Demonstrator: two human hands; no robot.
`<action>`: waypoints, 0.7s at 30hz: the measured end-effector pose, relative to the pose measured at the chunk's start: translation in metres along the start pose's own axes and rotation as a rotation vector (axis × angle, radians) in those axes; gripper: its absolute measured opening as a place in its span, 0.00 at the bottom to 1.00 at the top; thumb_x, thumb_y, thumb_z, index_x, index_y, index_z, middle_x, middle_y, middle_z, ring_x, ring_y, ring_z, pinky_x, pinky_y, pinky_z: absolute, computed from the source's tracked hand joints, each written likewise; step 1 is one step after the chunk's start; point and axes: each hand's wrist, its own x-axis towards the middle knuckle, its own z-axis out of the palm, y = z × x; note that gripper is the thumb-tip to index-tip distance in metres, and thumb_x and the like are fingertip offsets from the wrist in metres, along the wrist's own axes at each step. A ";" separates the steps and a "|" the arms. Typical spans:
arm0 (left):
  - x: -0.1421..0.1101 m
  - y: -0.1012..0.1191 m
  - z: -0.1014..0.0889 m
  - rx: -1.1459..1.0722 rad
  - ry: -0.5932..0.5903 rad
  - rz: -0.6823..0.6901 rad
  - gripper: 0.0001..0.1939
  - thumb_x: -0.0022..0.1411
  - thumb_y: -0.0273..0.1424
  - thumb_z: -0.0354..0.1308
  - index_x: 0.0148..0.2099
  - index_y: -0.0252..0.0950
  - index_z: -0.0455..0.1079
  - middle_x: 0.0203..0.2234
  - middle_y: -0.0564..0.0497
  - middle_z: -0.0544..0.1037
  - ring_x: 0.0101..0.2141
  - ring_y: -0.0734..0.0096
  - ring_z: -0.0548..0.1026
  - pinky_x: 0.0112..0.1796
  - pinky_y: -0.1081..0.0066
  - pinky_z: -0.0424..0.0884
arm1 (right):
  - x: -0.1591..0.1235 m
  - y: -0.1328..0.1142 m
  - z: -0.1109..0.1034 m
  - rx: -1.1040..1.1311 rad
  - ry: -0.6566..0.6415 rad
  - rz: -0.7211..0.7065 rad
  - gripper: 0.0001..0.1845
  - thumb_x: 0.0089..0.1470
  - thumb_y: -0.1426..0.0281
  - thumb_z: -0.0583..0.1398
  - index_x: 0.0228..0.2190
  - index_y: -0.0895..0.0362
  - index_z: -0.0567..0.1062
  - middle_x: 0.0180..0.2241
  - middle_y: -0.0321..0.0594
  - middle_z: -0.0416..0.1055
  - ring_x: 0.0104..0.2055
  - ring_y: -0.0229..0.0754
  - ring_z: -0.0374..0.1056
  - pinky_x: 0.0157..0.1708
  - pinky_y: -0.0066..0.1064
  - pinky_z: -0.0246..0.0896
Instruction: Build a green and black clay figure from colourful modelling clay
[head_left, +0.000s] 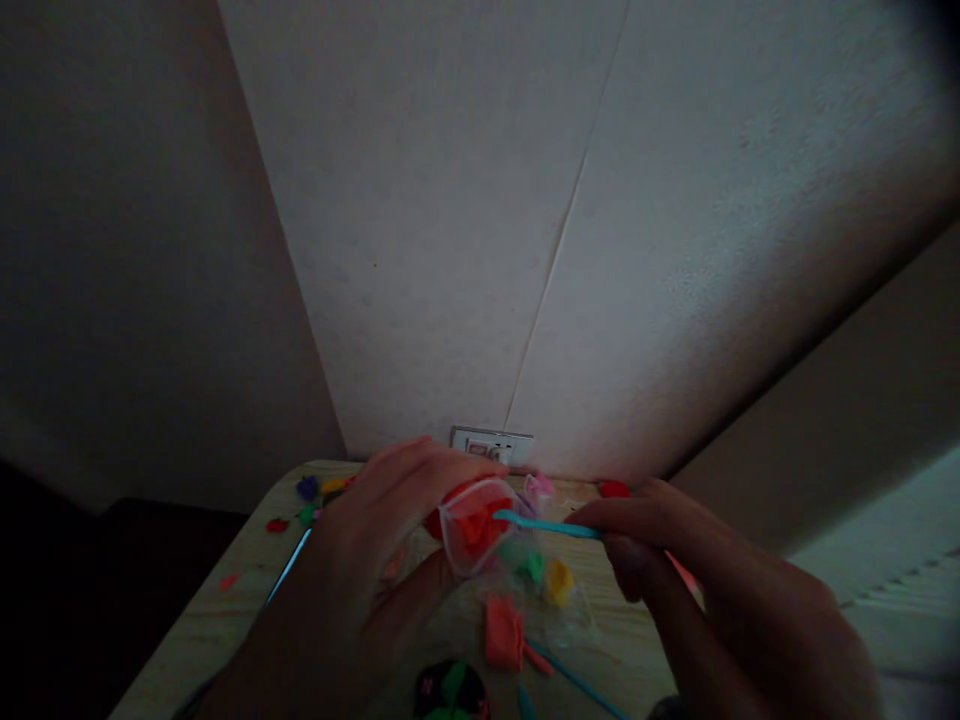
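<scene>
My left hand (375,540) is closed around a small clear plastic cup (459,560), tilted so that its mouth faces right. Red modelling clay (474,525) fills part of the cup. Between the thumb and fingers of my right hand (697,580) is a thin turquoise modelling tool (555,526), its tip at the cup's mouth by the red clay. Whether the tip touches the clay, I cannot tell. Below the cup lies a folded coral clay piece (503,632) on the table.
Green clay (531,567) and yellow clay (559,582) lie on the wooden table (202,625). Another turquoise tool (577,682) and a black item with green shapes (451,692) are near the front. A wall with a power socket (491,446) stands behind.
</scene>
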 end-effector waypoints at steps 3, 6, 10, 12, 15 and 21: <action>-0.001 0.001 -0.002 0.003 0.019 0.038 0.12 0.61 0.31 0.54 0.47 0.49 0.63 0.41 0.63 0.73 0.42 0.81 0.70 0.43 0.83 0.63 | -0.002 0.000 0.001 0.010 0.006 0.001 0.10 0.56 0.70 0.52 0.33 0.49 0.74 0.27 0.34 0.74 0.25 0.37 0.69 0.21 0.24 0.60; -0.002 0.003 -0.002 0.006 0.047 0.052 0.12 0.60 0.31 0.55 0.46 0.49 0.65 0.41 0.64 0.74 0.41 0.81 0.70 0.44 0.84 0.63 | -0.003 -0.001 0.002 0.035 -0.002 0.008 0.10 0.57 0.70 0.52 0.31 0.50 0.73 0.25 0.33 0.73 0.24 0.36 0.68 0.22 0.24 0.60; -0.003 0.003 -0.002 -0.020 0.057 -0.001 0.12 0.59 0.31 0.56 0.46 0.50 0.65 0.41 0.65 0.75 0.40 0.81 0.71 0.42 0.84 0.64 | -0.004 -0.002 0.001 0.040 -0.008 -0.017 0.11 0.57 0.71 0.51 0.33 0.49 0.73 0.26 0.33 0.73 0.24 0.35 0.68 0.22 0.23 0.58; -0.003 0.003 -0.002 -0.037 0.051 -0.029 0.13 0.59 0.31 0.56 0.46 0.51 0.65 0.40 0.66 0.75 0.39 0.82 0.72 0.41 0.84 0.65 | -0.003 -0.002 0.000 0.040 -0.011 -0.026 0.12 0.58 0.72 0.50 0.34 0.49 0.73 0.27 0.33 0.74 0.26 0.35 0.69 0.23 0.23 0.59; -0.004 0.003 -0.002 -0.058 0.015 -0.059 0.14 0.59 0.32 0.56 0.47 0.52 0.64 0.42 0.65 0.75 0.39 0.80 0.73 0.42 0.81 0.66 | -0.002 0.000 -0.002 0.017 -0.054 -0.055 0.12 0.57 0.73 0.51 0.35 0.49 0.73 0.28 0.34 0.74 0.27 0.36 0.70 0.24 0.23 0.61; -0.003 0.004 -0.003 -0.081 0.004 -0.100 0.13 0.59 0.41 0.54 0.47 0.50 0.65 0.40 0.62 0.76 0.38 0.76 0.74 0.41 0.78 0.67 | 0.001 0.003 -0.004 -0.002 -0.099 -0.116 0.13 0.57 0.74 0.51 0.34 0.50 0.73 0.29 0.35 0.75 0.28 0.35 0.71 0.24 0.22 0.62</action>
